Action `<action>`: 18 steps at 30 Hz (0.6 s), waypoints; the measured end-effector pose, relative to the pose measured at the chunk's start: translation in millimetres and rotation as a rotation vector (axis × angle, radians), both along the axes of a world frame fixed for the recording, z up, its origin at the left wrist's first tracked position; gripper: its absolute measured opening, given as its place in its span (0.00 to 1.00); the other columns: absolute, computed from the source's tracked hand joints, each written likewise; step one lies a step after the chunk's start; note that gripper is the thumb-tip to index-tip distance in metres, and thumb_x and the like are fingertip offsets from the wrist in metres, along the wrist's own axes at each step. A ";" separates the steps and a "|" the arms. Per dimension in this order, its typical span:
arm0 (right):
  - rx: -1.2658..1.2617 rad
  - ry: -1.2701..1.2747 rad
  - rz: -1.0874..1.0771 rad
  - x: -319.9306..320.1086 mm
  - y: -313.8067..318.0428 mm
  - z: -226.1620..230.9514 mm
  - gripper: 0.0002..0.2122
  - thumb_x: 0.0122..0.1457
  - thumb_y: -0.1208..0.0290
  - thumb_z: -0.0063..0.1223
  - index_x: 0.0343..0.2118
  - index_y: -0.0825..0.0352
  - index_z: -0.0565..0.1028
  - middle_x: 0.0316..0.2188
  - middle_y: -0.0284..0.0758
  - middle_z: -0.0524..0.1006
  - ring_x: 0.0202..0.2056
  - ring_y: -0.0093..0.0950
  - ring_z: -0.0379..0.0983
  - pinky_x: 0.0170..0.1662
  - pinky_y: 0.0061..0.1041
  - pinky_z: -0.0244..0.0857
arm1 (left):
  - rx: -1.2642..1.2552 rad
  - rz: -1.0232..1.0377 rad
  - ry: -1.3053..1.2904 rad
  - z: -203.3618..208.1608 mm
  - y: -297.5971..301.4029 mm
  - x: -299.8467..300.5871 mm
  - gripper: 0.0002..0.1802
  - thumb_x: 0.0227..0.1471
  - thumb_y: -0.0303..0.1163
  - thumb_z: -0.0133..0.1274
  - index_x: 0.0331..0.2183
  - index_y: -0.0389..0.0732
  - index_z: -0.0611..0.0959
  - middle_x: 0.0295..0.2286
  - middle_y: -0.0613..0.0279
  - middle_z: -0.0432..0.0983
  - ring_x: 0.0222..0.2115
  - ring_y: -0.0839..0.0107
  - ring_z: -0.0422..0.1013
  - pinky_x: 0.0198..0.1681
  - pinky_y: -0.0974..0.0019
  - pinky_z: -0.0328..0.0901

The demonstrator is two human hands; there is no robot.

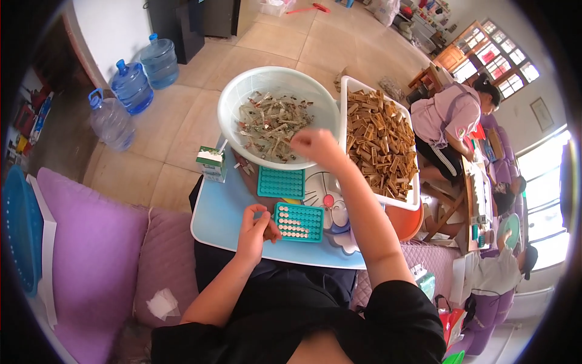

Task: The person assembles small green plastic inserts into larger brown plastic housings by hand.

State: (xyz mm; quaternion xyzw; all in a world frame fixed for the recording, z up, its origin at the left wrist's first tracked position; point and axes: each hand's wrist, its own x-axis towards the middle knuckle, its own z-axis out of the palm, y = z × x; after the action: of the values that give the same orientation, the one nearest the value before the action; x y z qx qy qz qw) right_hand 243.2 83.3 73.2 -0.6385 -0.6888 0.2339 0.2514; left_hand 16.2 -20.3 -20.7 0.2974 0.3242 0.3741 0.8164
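The person (273,312) is wearing a plain black top (257,330), its loose short sleeves (403,315) leaving both forearms (365,203) bare and its neckline (319,337) curving open, while dark, navy-looking bottoms (330,280) are showing across the lap

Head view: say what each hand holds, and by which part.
Cannot tell: left hand and right hand are both curled, with no held thing clearly visible.
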 end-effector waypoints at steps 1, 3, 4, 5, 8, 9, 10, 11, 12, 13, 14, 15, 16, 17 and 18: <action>0.019 -0.136 -0.167 16.0 26.7 -16.3 0.09 0.48 0.66 0.55 0.29 0.65 0.78 0.28 0.40 0.78 0.31 0.37 0.76 0.37 0.32 0.69 | -0.039 -0.025 0.063 6.7 -2.4 -2.6 0.09 0.59 0.31 0.40 0.41 0.42 0.62 0.18 0.63 0.67 0.19 0.67 0.70 0.24 0.64 0.66; -0.083 -0.367 -0.271 49.3 65.6 -53.9 0.10 0.47 0.66 0.56 0.30 0.65 0.78 0.29 0.41 0.78 0.34 0.39 0.75 0.40 0.33 0.69 | -0.071 -0.009 0.008 8.8 -10.9 -1.7 0.09 0.59 0.31 0.40 0.41 0.44 0.62 0.18 0.63 0.66 0.19 0.67 0.69 0.23 0.64 0.65; -0.074 -0.363 -0.258 55.3 71.6 -68.8 0.10 0.47 0.66 0.56 0.30 0.65 0.78 0.29 0.41 0.78 0.34 0.39 0.75 0.40 0.33 0.69 | -0.115 0.006 -0.045 8.0 -15.5 -4.3 0.09 0.59 0.31 0.41 0.42 0.45 0.62 0.17 0.64 0.64 0.18 0.68 0.68 0.21 0.64 0.64; -0.155 -0.431 -0.244 60.9 76.7 -78.0 0.11 0.45 0.65 0.57 0.30 0.65 0.78 0.29 0.41 0.78 0.35 0.39 0.75 0.40 0.33 0.69 | -0.075 -0.038 -0.047 9.0 -16.7 -8.1 0.10 0.58 0.32 0.42 0.42 0.47 0.62 0.18 0.65 0.61 0.16 0.72 0.63 0.18 0.69 0.59; -0.241 -0.523 -0.269 60.2 84.4 -77.0 0.12 0.43 0.65 0.59 0.29 0.66 0.78 0.28 0.41 0.78 0.35 0.38 0.75 0.40 0.33 0.69 | -0.140 -0.094 -0.051 21.7 -14.9 -25.0 0.09 0.58 0.32 0.42 0.41 0.47 0.62 0.20 0.65 0.61 0.15 0.77 0.57 0.17 0.73 0.54; -0.262 -0.549 -0.315 60.1 83.8 -75.0 0.12 0.42 0.65 0.59 0.29 0.67 0.78 0.27 0.41 0.78 0.34 0.38 0.76 0.40 0.33 0.69 | -0.182 -0.081 -0.043 25.8 -14.3 -29.3 0.09 0.57 0.29 0.41 0.41 0.47 0.63 0.22 0.65 0.61 0.15 0.80 0.54 0.16 0.75 0.49; -0.262 -0.548 -0.304 53.9 82.5 -62.8 0.12 0.42 0.65 0.59 0.29 0.67 0.78 0.27 0.41 0.78 0.34 0.38 0.76 0.40 0.33 0.69 | -0.184 -0.070 -0.042 21.8 -14.0 -36.0 0.09 0.57 0.29 0.41 0.41 0.47 0.63 0.22 0.65 0.61 0.15 0.80 0.54 0.16 0.75 0.49; -0.168 -0.366 -0.339 51.7 81.5 -48.0 0.12 0.42 0.65 0.60 0.29 0.67 0.77 0.27 0.40 0.78 0.32 0.35 0.76 0.39 0.31 0.69 | -0.187 -0.053 -0.074 13.0 -12.6 -42.9 0.09 0.56 0.27 0.40 0.40 0.46 0.63 0.22 0.65 0.62 0.15 0.79 0.54 0.17 0.75 0.49; -0.072 -0.187 -0.385 55.1 77.6 -32.0 0.13 0.41 0.66 0.60 0.29 0.67 0.77 0.26 0.40 0.78 0.31 0.32 0.76 0.38 0.29 0.69 | -0.187 -0.049 -0.112 4.8 -11.2 -44.9 0.09 0.55 0.26 0.39 0.40 0.46 0.63 0.23 0.65 0.62 0.16 0.79 0.55 0.18 0.75 0.50; -0.051 0.084 -0.405 60.1 75.4 -21.4 0.11 0.41 0.69 0.59 0.28 0.68 0.76 0.25 0.38 0.78 0.28 0.27 0.75 0.35 0.25 0.68 | -0.129 -0.031 -0.161 1.3 -10.6 -43.5 0.08 0.54 0.25 0.39 0.38 0.44 0.65 0.23 0.65 0.63 0.18 0.79 0.56 0.20 0.75 0.52; -0.053 0.080 -0.417 63.9 67.1 -14.3 0.11 0.41 0.69 0.59 0.28 0.68 0.76 0.25 0.38 0.78 0.28 0.27 0.75 0.35 0.25 0.68 | -0.133 -0.043 -0.164 -0.1 -11.0 -40.1 0.08 0.54 0.25 0.39 0.38 0.44 0.65 0.23 0.65 0.63 0.18 0.79 0.56 0.20 0.75 0.52; 0.037 0.078 -0.333 55.3 57.0 1.8 0.09 0.42 0.71 0.58 0.27 0.69 0.76 0.24 0.37 0.78 0.27 0.26 0.74 0.34 0.24 0.68 | -0.122 -0.025 -0.107 5.7 -8.6 -37.0 0.07 0.54 0.25 0.40 0.38 0.43 0.66 0.23 0.65 0.63 0.19 0.79 0.56 0.21 0.75 0.52; 0.131 0.076 -0.252 48.5 45.6 17.9 0.08 0.43 0.73 0.57 0.27 0.69 0.76 0.24 0.37 0.77 0.26 0.25 0.73 0.34 0.23 0.68 | -0.107 -0.012 -0.050 11.7 -5.4 -32.8 0.06 0.54 0.26 0.41 0.37 0.42 0.68 0.24 0.65 0.64 0.20 0.80 0.57 0.22 0.75 0.53; 0.130 0.073 -0.259 43.2 33.2 28.9 0.08 0.43 0.73 0.57 0.27 0.69 0.76 0.24 0.37 0.77 0.26 0.25 0.73 0.34 0.23 0.68 | -0.109 -0.020 -0.052 15.5 -3.1 -28.1 0.06 0.54 0.26 0.41 0.37 0.42 0.68 0.24 0.65 0.64 0.20 0.80 0.57 0.22 0.75 0.53; 0.158 0.038 -0.208 37.1 19.1 37.7 0.07 0.44 0.76 0.56 0.28 0.69 0.75 0.24 0.37 0.77 0.26 0.25 0.73 0.34 0.23 0.68 | 0.014 -0.010 -0.007 19.0 -1.3 -23.8 0.07 0.54 0.27 0.41 0.37 0.40 0.69 0.24 0.65 0.65 0.20 0.80 0.57 0.23 0.75 0.54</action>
State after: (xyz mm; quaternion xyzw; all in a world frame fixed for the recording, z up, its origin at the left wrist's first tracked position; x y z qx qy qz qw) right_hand 280.4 102.4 110.9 -0.6799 -0.6304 0.1636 0.3369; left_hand -7.6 -21.6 -1.6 0.3035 0.3172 0.3735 0.8171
